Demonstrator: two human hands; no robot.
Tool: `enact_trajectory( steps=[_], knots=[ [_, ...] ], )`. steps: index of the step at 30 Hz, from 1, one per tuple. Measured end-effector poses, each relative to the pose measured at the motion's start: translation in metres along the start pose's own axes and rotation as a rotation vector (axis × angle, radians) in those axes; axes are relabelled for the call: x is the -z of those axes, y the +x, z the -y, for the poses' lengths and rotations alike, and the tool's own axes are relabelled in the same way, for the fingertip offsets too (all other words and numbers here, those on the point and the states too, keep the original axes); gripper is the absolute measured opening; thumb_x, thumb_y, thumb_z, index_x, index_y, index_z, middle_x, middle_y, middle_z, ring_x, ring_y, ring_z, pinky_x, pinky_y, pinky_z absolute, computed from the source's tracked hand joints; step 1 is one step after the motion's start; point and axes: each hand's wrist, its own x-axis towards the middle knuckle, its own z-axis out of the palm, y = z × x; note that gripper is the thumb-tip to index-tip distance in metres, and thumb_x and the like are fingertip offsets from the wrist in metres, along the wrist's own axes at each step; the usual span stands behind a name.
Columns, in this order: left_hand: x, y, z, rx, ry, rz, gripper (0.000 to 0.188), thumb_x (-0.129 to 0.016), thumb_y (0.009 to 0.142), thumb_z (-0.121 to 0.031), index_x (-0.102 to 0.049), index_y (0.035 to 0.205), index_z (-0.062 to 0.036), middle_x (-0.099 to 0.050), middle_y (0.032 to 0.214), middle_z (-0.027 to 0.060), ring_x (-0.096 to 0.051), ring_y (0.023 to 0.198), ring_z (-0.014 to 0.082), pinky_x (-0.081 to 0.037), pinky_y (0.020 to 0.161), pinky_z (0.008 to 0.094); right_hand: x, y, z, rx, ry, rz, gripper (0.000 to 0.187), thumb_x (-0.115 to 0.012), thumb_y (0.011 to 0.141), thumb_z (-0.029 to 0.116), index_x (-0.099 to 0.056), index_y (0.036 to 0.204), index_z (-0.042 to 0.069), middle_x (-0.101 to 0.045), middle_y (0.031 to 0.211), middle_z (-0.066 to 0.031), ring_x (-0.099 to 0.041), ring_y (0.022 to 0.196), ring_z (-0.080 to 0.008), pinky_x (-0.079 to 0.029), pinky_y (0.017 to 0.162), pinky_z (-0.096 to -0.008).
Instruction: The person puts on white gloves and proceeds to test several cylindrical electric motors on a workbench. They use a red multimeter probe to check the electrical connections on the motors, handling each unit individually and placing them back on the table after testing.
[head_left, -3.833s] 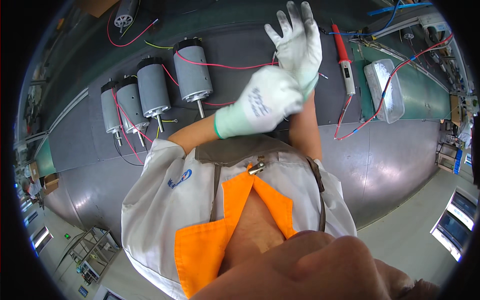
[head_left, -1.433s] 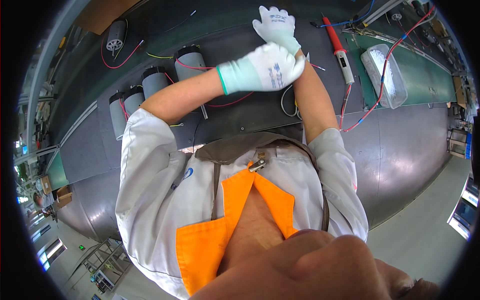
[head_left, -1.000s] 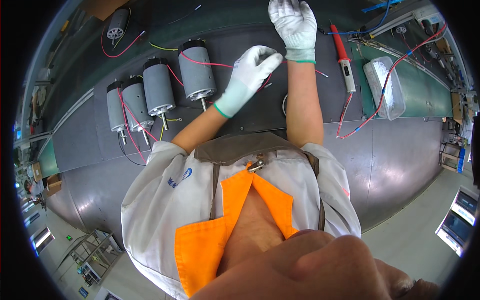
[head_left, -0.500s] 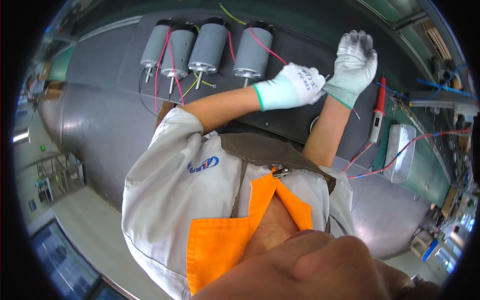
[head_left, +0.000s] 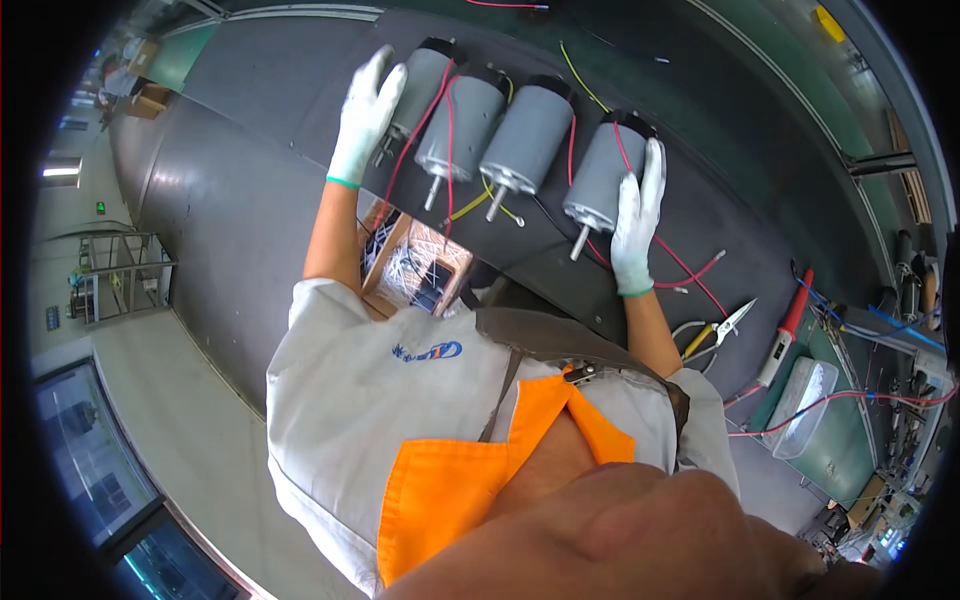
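Observation:
Several grey cylindrical electric motors with black end caps lie side by side on the dark bench, shafts pointing toward me. My left hand (head_left: 365, 118), in a white glove with a green cuff, rests against the outer side of the leftmost motor (head_left: 424, 85), fingers stretched. At the other end, my right hand (head_left: 638, 225), gloved the same, lies along the right side of the rightmost motor (head_left: 605, 178), fingers straight. Between them are two more, a middle-left motor (head_left: 462, 125) and a middle-right motor (head_left: 530, 138). Red, yellow-green and black leads trail from the motors.
Yellow-handled pliers (head_left: 722, 328) lie right of my right forearm. Beyond them are a red-and-white pen-shaped tool (head_left: 788, 330) with a cable and a clear plastic box (head_left: 803, 408). Below the bench edge stands an open box (head_left: 440, 258) of white strips.
My left hand has left my right wrist and crossed to the leftmost motor. My right hand has come down beside the rightmost motor. Pliers and the open box now show.

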Motion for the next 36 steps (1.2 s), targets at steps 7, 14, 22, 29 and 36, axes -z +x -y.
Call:
enact_trajectory(
  steps=[7,14,22,29,36],
  knots=[
    [0.003,-0.005,0.01,0.236,-0.523,0.19,0.051,-0.061,0.1,-0.028,-0.057,0.143,-0.0009,-0.06,0.143,0.0147,-0.055,0.133,0.0237,-0.038,0.115,0.0351,-0.075,-0.005,0.029,-0.079,-0.026,-0.146,0.059,-0.051,0.1,0.015,-0.037,0.153,-0.007,-0.025,0.162,-0.0286,-0.022,0.154,-0.0403,-0.02,0.123,-0.0475],
    [0.03,0.065,0.092,0.401,-0.763,0.191,0.053,-0.061,0.102,-0.033,-0.058,0.14,0.0025,-0.063,0.136,0.0145,-0.057,0.125,0.0193,-0.041,0.11,0.0326,-0.172,0.047,0.03,-0.041,0.019,-0.176,0.061,-0.06,0.095,0.015,-0.041,0.152,0.002,-0.023,0.162,-0.0287,-0.022,0.152,-0.0414,-0.021,0.123,-0.0483],
    [0.043,0.134,0.154,0.123,-0.208,0.132,0.054,-0.063,0.099,-0.037,-0.062,0.135,0.0034,-0.067,0.131,0.0213,-0.063,0.123,0.0283,-0.045,0.106,0.0363,-0.27,0.091,0.029,-0.034,0.052,-0.3,0.064,-0.067,0.091,0.019,-0.044,0.149,0.005,-0.026,0.159,-0.0318,-0.026,0.147,-0.0474,-0.023,0.12,-0.0533],
    [0.068,0.152,0.184,0.078,0.315,0.194,0.058,-0.056,0.101,-0.049,-0.063,0.137,-0.0047,-0.064,0.135,0.0205,-0.061,0.125,0.0346,-0.045,0.106,0.0412,-0.259,0.102,0.041,-0.048,-0.061,-0.063,0.065,-0.069,0.088,0.029,-0.047,0.143,0.003,-0.033,0.153,-0.0371,-0.035,0.139,-0.0554,-0.034,0.115,-0.0573],
    [0.019,0.232,0.075,-0.365,0.382,0.164,0.061,-0.06,0.096,-0.048,-0.059,0.14,-0.0063,-0.06,0.139,0.0207,-0.056,0.13,0.0362,-0.043,0.109,0.0421,-0.006,0.017,0.079,0.094,-0.546,0.409,0.068,-0.073,0.084,0.027,-0.052,0.146,0.009,-0.046,0.153,-0.0179,-0.041,0.142,-0.0418,-0.034,0.116,-0.0524]
  ],
)
